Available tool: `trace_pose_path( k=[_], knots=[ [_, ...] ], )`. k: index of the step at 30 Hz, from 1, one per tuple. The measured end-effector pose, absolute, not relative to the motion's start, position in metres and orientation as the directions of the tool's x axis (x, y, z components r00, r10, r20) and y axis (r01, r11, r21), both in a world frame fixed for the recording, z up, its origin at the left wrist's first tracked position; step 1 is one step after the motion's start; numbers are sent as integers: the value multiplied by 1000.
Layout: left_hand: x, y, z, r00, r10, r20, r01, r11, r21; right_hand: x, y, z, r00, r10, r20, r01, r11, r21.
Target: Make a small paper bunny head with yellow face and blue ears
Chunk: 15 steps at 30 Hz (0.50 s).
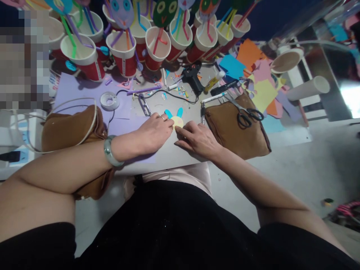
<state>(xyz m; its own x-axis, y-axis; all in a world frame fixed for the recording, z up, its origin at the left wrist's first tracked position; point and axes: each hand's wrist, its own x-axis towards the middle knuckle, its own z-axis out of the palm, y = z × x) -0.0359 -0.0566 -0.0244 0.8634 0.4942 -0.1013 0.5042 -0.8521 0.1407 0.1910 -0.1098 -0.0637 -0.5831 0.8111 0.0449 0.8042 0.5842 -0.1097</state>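
Note:
A small yellow round paper cutout [177,122] with two blue ear-like strips [180,112] lies on the table between my hands. My left hand [154,132] is closed at its left edge, the curled fingertips pressing on or pinching the paper. From the right, the index finger of my right hand [198,140] reaches the cutout's lower edge and touches it. The thumb of that hand stands apart below, on the table side. Purple paper [131,125] lies beside and under my left hand.
Red-and-white paper cups [123,56] with straws and paper faces line the back. A glue gun [194,78], tape roll [110,101] and utility knife [144,105] lie ahead. Scissors [244,112] rest on a brown pouch [239,135] at right; another brown pouch [71,125] is left.

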Motion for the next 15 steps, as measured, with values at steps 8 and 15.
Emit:
trace_pose_path(
  k=[8, 15],
  knots=[
    [-35, -56, -21, 855, 500, -142, 517, -842, 152, 204, -113, -58, -488, 867, 99, 760, 477, -442],
    [-36, -56, -23, 853, 505, -135, 522, -837, 163, 187, -112, -60, -559, 829, -24, 828, 555, -84]
  ],
)
